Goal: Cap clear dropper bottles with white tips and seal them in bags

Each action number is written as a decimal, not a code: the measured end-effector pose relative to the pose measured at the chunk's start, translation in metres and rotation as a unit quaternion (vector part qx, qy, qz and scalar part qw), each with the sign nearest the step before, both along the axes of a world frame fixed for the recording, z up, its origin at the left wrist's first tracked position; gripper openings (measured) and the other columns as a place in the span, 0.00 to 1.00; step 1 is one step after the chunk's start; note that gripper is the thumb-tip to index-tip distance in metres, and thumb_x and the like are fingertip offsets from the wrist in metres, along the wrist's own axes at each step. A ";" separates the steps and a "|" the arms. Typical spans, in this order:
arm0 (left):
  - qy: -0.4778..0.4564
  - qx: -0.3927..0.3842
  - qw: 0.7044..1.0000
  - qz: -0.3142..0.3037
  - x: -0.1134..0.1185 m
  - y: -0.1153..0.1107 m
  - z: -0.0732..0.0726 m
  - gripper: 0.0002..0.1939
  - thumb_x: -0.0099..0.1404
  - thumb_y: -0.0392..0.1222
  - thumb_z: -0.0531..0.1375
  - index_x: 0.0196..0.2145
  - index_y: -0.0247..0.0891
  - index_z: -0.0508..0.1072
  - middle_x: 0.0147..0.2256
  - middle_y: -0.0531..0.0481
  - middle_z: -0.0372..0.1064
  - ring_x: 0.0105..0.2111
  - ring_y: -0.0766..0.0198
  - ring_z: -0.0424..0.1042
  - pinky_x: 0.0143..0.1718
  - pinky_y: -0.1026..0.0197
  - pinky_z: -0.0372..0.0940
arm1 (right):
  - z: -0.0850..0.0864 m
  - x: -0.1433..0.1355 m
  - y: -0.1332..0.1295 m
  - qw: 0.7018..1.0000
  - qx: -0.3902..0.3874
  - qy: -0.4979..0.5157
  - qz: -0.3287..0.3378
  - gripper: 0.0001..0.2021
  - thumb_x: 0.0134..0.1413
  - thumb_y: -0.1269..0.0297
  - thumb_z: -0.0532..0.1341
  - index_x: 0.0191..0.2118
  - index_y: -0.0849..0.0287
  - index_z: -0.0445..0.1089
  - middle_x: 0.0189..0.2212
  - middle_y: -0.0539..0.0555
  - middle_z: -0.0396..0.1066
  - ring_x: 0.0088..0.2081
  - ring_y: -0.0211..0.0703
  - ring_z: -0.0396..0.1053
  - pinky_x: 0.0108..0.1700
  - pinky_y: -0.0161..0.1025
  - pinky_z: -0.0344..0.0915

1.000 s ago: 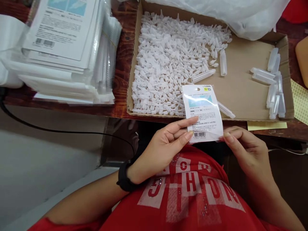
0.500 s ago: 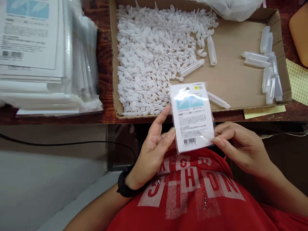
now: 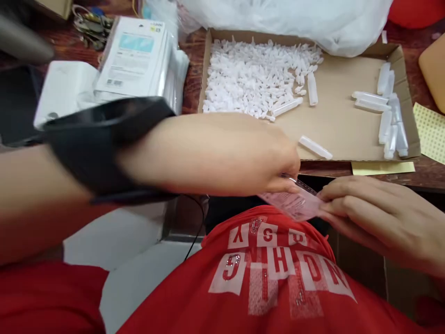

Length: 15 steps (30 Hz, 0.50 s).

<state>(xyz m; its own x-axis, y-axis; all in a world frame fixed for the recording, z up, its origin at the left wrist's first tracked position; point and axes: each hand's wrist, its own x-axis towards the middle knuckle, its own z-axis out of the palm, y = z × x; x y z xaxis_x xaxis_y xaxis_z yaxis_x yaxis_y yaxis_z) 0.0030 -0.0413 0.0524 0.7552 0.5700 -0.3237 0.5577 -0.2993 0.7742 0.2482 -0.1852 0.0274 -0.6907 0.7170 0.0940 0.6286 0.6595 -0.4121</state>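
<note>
A clear plastic packet with small print hangs tilted just past the table's front edge, looking pinkish before the red shirt. My left hand reaches across from the left, knuckles up, its closed fingers on the packet's upper left side; the fingertips are mostly hidden. Pinching the packet's right edge between thumb and fingers is my right hand. Behind the hands stands a shallow cardboard tray with a heap of small white nozzle tips and several translucent tubes.
At the back left are a stack of bagged printed cards, a bunch of keys and a white box-like object. A white plastic bag overhangs the tray's back edge. Yellow dotted sheets lie at the right.
My left hand has swung over from the packet's left side to its top, knuckles now up. The packet has tipped away from its upright, front-facing pose. The view has shifted, showing more of the left.
</note>
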 end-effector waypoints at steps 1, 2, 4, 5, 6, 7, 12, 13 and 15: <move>0.022 -0.012 0.998 -0.061 0.005 0.003 -0.006 0.08 0.61 0.48 0.75 0.28 0.44 0.85 0.23 0.58 0.75 0.27 0.61 0.77 0.42 0.59 0.70 | -0.003 0.005 -0.002 0.999 -0.005 0.019 -0.044 0.05 0.74 0.64 0.59 0.45 0.55 0.72 0.44 0.55 0.81 0.41 0.46 0.80 0.42 0.41 0.76; 0.031 -0.014 0.992 -0.119 0.008 0.003 -0.012 0.10 0.68 0.49 0.70 0.32 0.45 0.86 0.25 0.57 0.77 0.27 0.62 0.77 0.38 0.61 0.67 | -0.007 0.011 -0.006 0.993 -0.016 0.053 -0.107 0.05 0.72 0.62 0.63 0.50 0.53 0.73 0.45 0.54 0.82 0.42 0.46 0.81 0.44 0.40 0.77; -0.001 -0.031 0.992 -0.121 0.009 -0.001 -0.027 0.14 0.76 0.51 0.62 0.40 0.47 0.87 0.33 0.57 0.82 0.31 0.63 0.78 0.36 0.63 0.65 | -0.019 0.021 -0.014 0.954 -0.063 0.154 -0.251 0.15 0.69 0.58 0.66 0.58 0.49 0.71 0.46 0.53 0.82 0.44 0.46 0.82 0.46 0.40 0.79; -0.027 -0.058 0.994 -0.083 0.007 -0.005 -0.034 0.14 0.77 0.52 0.61 0.43 0.47 0.86 0.36 0.56 0.83 0.34 0.63 0.79 0.36 0.64 0.66 | -0.025 0.025 -0.018 0.925 -0.096 0.203 -0.306 0.18 0.69 0.56 0.67 0.60 0.47 0.70 0.46 0.53 0.83 0.44 0.46 0.83 0.46 0.39 0.80; -0.049 -0.095 0.993 -0.049 0.004 -0.010 -0.039 0.15 0.77 0.54 0.60 0.45 0.46 0.85 0.38 0.56 0.83 0.36 0.63 0.79 0.38 0.64 0.67 | -0.030 0.027 -0.021 0.900 -0.130 0.242 -0.339 0.18 0.69 0.55 0.67 0.61 0.47 0.71 0.46 0.52 0.83 0.44 0.45 0.83 0.46 0.38 0.80; -0.068 -0.140 0.988 -0.019 0.002 -0.016 -0.044 0.17 0.77 0.56 0.60 0.45 0.45 0.84 0.40 0.54 0.83 0.38 0.63 0.79 0.39 0.65 0.68 | -0.035 0.027 -0.024 0.883 -0.159 0.266 -0.353 0.16 0.69 0.55 0.67 0.59 0.46 0.73 0.46 0.52 0.84 0.43 0.44 0.84 0.45 0.37 0.80; -0.109 -0.353 0.928 0.050 0.000 -0.038 -0.046 0.17 0.75 0.58 0.63 0.44 0.40 0.75 0.35 0.53 0.79 0.32 0.67 0.75 0.33 0.66 0.69 | -0.042 0.016 -0.031 0.873 -0.218 0.274 -0.340 0.09 0.68 0.54 0.67 0.39 0.51 0.81 0.34 0.49 0.84 0.34 0.39 0.80 0.39 0.32 0.76; -0.112 -0.368 0.922 0.045 0.001 -0.039 -0.044 0.15 0.75 0.56 0.63 0.46 0.41 0.75 0.35 0.53 0.80 0.32 0.68 0.75 0.33 0.66 0.69 | -0.040 0.014 -0.031 0.871 -0.234 0.281 -0.328 0.10 0.68 0.54 0.67 0.38 0.53 0.81 0.33 0.49 0.83 0.33 0.39 0.79 0.38 0.32 0.75; -0.131 -0.367 0.921 0.024 0.006 -0.036 -0.039 0.13 0.77 0.50 0.63 0.53 0.42 0.77 0.43 0.50 0.83 0.38 0.66 0.80 0.40 0.65 0.72 | -0.038 0.011 -0.031 0.868 -0.266 0.294 -0.298 0.11 0.68 0.55 0.67 0.37 0.54 0.81 0.32 0.50 0.82 0.32 0.39 0.78 0.37 0.33 0.74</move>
